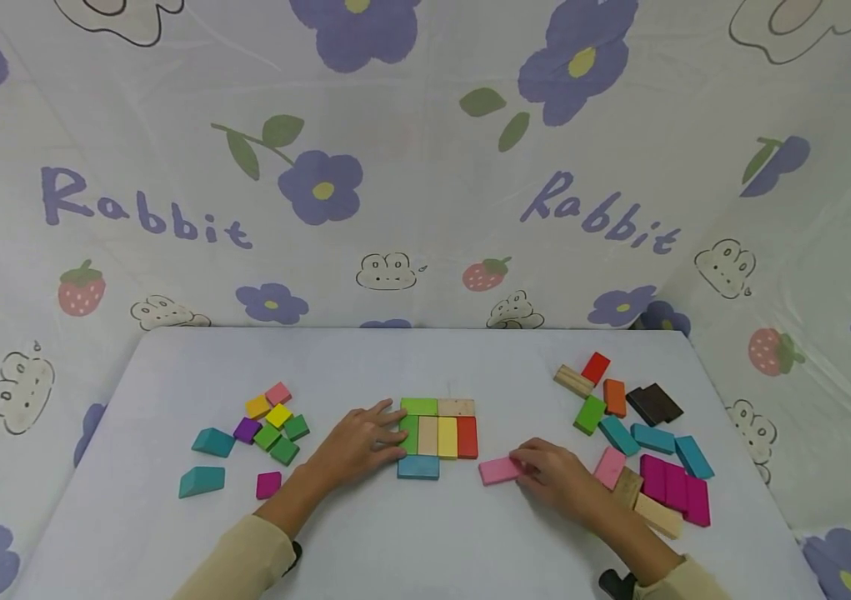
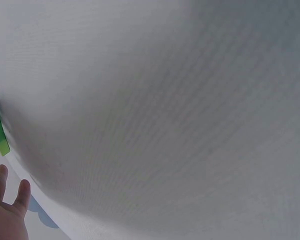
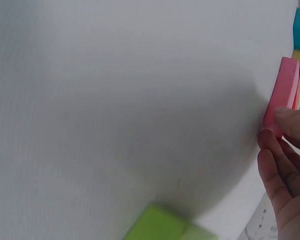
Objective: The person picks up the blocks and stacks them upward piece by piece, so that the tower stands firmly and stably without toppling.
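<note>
Flat wooden blocks lie together mid-table: a light-green block [image 1: 419, 407] and a beige block [image 1: 457, 407] on top, upright green, beige, yellow [image 1: 447, 438] and red [image 1: 466, 438] blocks in a row, and a blue block [image 1: 417, 467] below. My left hand [image 1: 361, 437], fingers spread, touches the left side of this group; the left wrist view shows only part of the hand [image 2: 7, 210] beside a green edge. To the right of the group, my right hand [image 1: 556, 475] pinches the right end of a pink block [image 1: 498, 471] between thumb and fingers.
On the left are several small cubes, such as a purple one [image 1: 247, 430], and teal wedge-shaped blocks [image 1: 212, 442]. On the right lie loose blocks: dark brown [image 1: 653, 404], blue [image 1: 653, 438], orange [image 1: 615, 397] and magenta [image 1: 674, 487]. A patterned cloth [image 1: 410, 192] hangs behind the table.
</note>
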Demonstrator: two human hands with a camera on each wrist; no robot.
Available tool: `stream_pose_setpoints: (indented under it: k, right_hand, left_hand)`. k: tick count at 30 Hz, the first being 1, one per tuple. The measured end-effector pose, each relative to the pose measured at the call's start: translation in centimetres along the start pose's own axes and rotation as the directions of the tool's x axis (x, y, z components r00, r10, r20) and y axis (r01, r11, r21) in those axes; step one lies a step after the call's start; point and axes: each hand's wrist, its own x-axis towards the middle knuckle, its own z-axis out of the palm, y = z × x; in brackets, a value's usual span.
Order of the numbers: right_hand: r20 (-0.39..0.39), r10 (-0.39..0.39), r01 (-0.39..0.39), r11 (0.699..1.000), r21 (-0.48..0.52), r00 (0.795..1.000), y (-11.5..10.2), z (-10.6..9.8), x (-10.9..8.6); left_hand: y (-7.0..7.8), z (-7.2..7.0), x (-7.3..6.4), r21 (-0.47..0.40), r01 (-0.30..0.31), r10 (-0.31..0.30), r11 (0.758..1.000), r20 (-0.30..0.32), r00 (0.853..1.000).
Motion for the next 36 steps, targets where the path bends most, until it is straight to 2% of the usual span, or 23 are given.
stream_pose_setpoints:
  k: [8, 19, 36]
  right_hand:
    - [-0.043, -0.067, 0.067, 0.998, 0.003, 0.997, -1.6, 1.8, 0.6]
    - [-0.117, -0.126, 0.119, 0.991, -0.062, 0.985, -3.2, 3.2, 1.3]
    - [-0.141, -0.081, 0.070, 0.994, -0.079, 0.987, -3.8, 3.6, 1.9]
  left_hand:
    - [0.0, 0.1, 0.0, 0.002, 0.004, -0.004, 1.000, -0.007, 1.000]
    - [0.0, 0.1, 0.0, 0.004, 0.005, -0.005, 1.000, -0.001, 1.000]
    - [0.2, 0.0, -0.1, -0.010, 0.009, -0.009, 1.000, 0.001, 1.000]
